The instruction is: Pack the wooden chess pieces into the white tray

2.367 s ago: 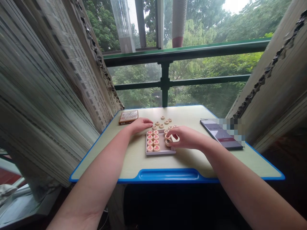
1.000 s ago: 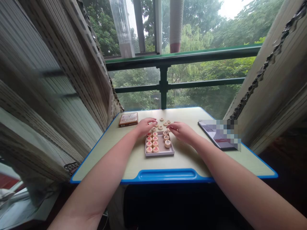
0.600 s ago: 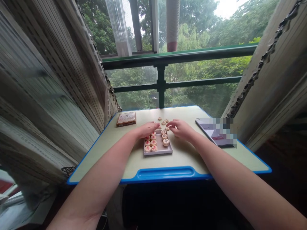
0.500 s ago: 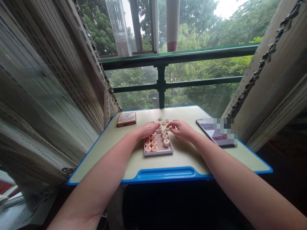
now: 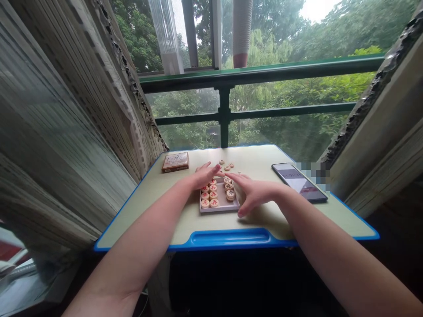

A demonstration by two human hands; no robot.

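Observation:
A shallow white tray point(image 5: 220, 209) holds xiangqi pieces in columns. Red-marked pieces point(image 5: 213, 194) fill two columns on its left, and black-marked pieces point(image 5: 230, 194) stand along the right, with bare tray floor between them. Over the tray's far left corner is my left hand point(image 5: 205, 175), fingers spread, beside a loose piece point(image 5: 221, 173). My right hand point(image 5: 254, 191) hovers at the tray's right edge, thumb stretched apart from its fingers and no piece visible in it. Several loose pieces point(image 5: 227, 167) lie on the table beyond the tray.
A flat brown box point(image 5: 175, 162) lies at the table's back left. To the right rests a phone point(image 5: 299, 182), partly pixelated. The light table point(image 5: 145, 220) has a blue rim with a front groove point(image 5: 231, 238). Curtains flank it, and a green railing point(image 5: 264, 75) stands behind.
My right hand has come nearer and opened wide beside the tray, away from the loose pieces. My left hand's fingers have lifted and spread. The view has shifted slightly.

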